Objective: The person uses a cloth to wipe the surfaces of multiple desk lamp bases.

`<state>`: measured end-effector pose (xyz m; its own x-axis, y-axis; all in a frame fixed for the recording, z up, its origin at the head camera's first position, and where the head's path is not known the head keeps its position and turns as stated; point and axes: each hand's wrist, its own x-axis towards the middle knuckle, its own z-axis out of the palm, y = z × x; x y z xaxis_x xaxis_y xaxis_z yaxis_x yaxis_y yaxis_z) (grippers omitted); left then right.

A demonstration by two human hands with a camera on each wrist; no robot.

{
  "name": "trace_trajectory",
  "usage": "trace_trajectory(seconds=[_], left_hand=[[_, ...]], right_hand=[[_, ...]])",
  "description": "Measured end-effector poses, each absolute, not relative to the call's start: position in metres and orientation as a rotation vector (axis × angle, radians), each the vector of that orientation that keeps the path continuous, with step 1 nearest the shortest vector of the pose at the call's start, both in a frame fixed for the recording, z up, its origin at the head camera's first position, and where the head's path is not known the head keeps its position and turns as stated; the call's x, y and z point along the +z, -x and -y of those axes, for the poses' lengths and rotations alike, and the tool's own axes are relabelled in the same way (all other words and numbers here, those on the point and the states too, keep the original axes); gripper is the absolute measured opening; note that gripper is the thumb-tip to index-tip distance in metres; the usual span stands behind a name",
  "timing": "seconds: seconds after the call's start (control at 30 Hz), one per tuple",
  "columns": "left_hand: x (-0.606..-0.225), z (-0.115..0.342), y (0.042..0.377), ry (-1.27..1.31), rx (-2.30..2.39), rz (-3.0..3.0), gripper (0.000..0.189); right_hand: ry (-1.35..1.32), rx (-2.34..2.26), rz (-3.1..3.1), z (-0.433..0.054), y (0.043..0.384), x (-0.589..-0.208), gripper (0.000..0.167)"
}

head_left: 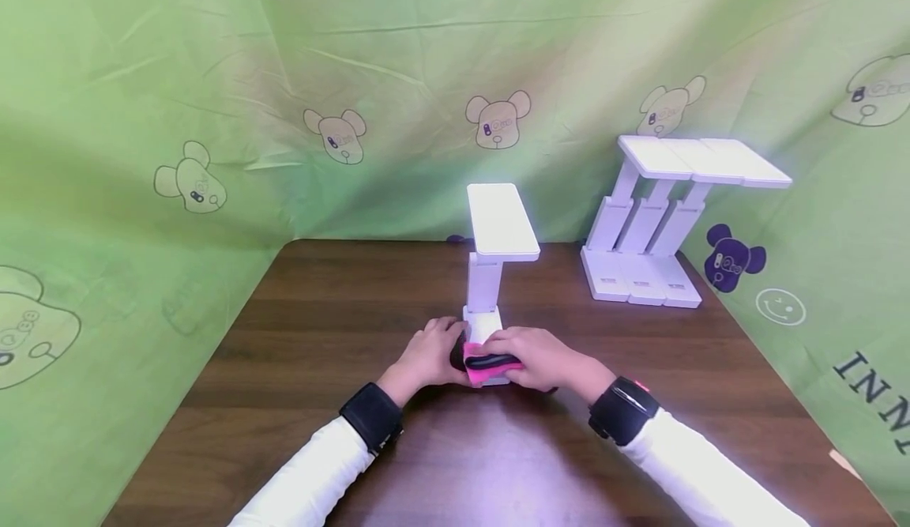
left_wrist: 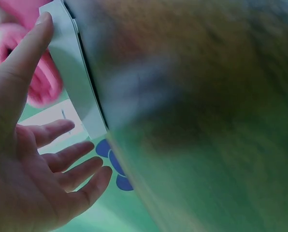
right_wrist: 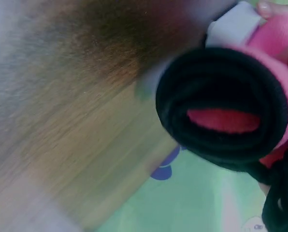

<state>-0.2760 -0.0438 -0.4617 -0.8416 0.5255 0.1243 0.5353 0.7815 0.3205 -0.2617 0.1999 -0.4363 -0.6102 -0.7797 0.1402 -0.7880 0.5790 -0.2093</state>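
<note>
A white desk lamp (head_left: 502, 223) stands upright on the table, with its base (head_left: 482, 325) towards me. My right hand (head_left: 543, 353) grips a folded pink and black cloth (head_left: 490, 373) and holds it against the front part of the base. In the right wrist view the cloth's black rolled edge (right_wrist: 274, 106) shows pink inside. On the base's left side is my left hand (head_left: 429, 355). The left wrist view has its thumb touching the base (left_wrist: 71, 63) and the other fingers spread loosely beside it. The cloth hides part of the base.
Several matching white lamps (head_left: 643, 227) stand side by side at the back right of the brown wooden table (head_left: 341, 290). A green curtain (head_left: 398, 53) with bear prints hangs behind and along both sides. A small pale object (head_left: 844, 464) lies by the right edge.
</note>
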Motion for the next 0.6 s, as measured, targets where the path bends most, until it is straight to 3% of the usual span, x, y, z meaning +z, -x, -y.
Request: trace_trajectory(seconds=[0.23,0.37,0.6], left_hand=[[-0.460,0.045,0.272,0.846,-0.549,2.961,0.098],[-0.459,0.045,0.269,0.835,-0.567,2.954,0.097],[-0.460,0.043,0.264,0.831,-0.571,2.972,0.101]], right_hand=[[-1.506,0.755,2.908,-0.215,0.254,-0.419,0.044],[-1.417,0.959,2.950,-0.220,0.265,-0.414,0.043],[-1.151,0.526,2.687,-0.208,0.292,-0.427,0.054]])
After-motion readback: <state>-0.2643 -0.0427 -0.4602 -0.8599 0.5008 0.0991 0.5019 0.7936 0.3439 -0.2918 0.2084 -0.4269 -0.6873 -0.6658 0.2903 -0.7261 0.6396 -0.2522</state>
